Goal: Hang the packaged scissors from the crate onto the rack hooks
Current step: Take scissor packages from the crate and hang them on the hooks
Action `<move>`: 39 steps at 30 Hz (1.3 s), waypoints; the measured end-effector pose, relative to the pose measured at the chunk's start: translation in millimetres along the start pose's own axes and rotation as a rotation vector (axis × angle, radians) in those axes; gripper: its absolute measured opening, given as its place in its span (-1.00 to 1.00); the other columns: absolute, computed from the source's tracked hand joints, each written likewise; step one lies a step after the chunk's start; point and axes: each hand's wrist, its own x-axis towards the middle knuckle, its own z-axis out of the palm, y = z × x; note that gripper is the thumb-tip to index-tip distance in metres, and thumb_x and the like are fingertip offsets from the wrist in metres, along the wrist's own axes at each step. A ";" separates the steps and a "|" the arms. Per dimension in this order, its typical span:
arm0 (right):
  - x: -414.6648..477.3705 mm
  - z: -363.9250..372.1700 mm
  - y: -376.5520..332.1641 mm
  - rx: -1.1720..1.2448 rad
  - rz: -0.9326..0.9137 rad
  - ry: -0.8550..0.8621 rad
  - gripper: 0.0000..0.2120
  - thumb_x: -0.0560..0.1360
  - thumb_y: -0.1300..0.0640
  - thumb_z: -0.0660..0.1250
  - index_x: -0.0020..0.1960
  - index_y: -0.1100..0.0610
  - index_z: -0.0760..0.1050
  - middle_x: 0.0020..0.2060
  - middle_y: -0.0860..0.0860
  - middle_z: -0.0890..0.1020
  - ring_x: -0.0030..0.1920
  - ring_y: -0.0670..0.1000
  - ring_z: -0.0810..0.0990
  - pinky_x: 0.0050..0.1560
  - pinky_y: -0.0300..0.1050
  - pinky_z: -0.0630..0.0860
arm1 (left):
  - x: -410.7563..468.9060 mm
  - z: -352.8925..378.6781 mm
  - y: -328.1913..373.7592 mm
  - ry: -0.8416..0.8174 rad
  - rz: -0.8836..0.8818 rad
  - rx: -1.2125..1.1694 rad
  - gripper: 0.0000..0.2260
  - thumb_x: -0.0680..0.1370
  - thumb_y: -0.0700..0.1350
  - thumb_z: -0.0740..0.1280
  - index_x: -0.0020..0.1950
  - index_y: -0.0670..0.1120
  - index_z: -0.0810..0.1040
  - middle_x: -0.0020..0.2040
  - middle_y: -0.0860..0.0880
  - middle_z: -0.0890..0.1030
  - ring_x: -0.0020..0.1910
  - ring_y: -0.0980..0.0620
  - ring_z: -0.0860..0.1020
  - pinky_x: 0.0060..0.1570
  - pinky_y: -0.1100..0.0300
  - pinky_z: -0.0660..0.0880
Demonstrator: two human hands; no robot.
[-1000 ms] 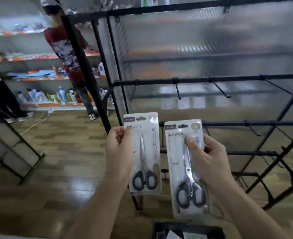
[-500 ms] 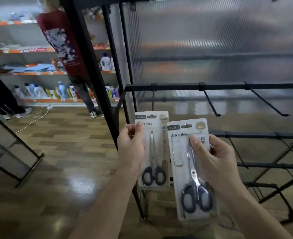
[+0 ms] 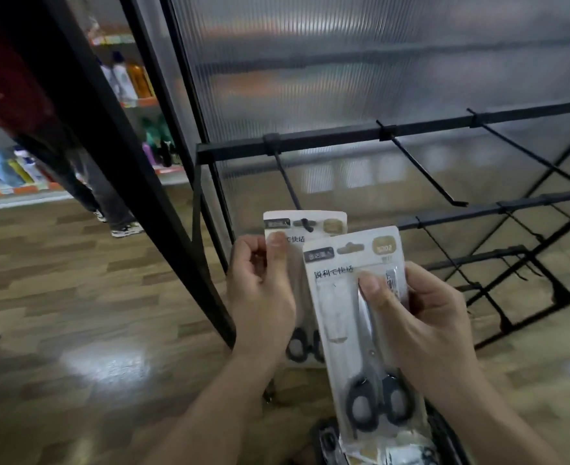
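We count two scissors packs (image 3: 344, 317). Our left hand (image 3: 260, 290) pinches the rear pack (image 3: 333, 226), its hole on the tip of the nearest hook (image 3: 287, 182) at 12 o'clock. Our right hand (image 3: 424, 317) grips the front pack (image 3: 340, 330), overlapping it. Two free hooks (image 3: 424, 166) at 2 o'clock.

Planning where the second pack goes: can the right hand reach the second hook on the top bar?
Probably yes. That hook is bare, up and right of the right hand gripping the front pack, nothing between; the left hand's rear pack sits at the first hook.
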 end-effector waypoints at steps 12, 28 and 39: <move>-28.3 9.7 -13.8 -0.063 -0.037 0.034 -0.84 0.46 0.12 0.43 -0.28 -0.03 0.64 -0.52 -0.17 0.41 -0.47 -0.14 0.35 -0.45 -0.32 0.33 | -8.0 -7.4 5.0 -0.020 0.199 -0.052 -0.82 0.69 -0.04 0.29 -0.12 0.04 0.44 -0.29 -0.16 0.50 -0.35 -0.17 0.48 -0.37 -0.08 0.46; -34.7 17.8 -26.4 0.025 0.024 0.071 -0.55 0.41 -0.17 0.49 -0.05 0.24 0.65 -0.17 0.46 0.59 -0.17 0.53 0.58 -0.27 0.52 0.53 | -14.1 -7.4 28.4 0.025 0.096 -0.109 -0.67 0.68 -0.04 0.32 -0.24 -0.06 0.35 -0.44 0.11 0.38 -0.45 0.18 0.34 -0.43 0.26 0.34; -46.2 11.2 -32.9 0.030 0.066 0.058 -0.83 0.49 -0.01 0.46 -0.08 0.09 0.71 -0.18 0.19 0.73 -0.18 0.26 0.72 -0.29 0.05 0.69 | -8.6 -9.7 16.3 -0.068 0.096 -0.056 -0.87 0.68 0.03 0.29 0.12 0.01 0.55 -0.05 0.10 0.68 -0.04 0.19 0.64 0.02 0.23 0.59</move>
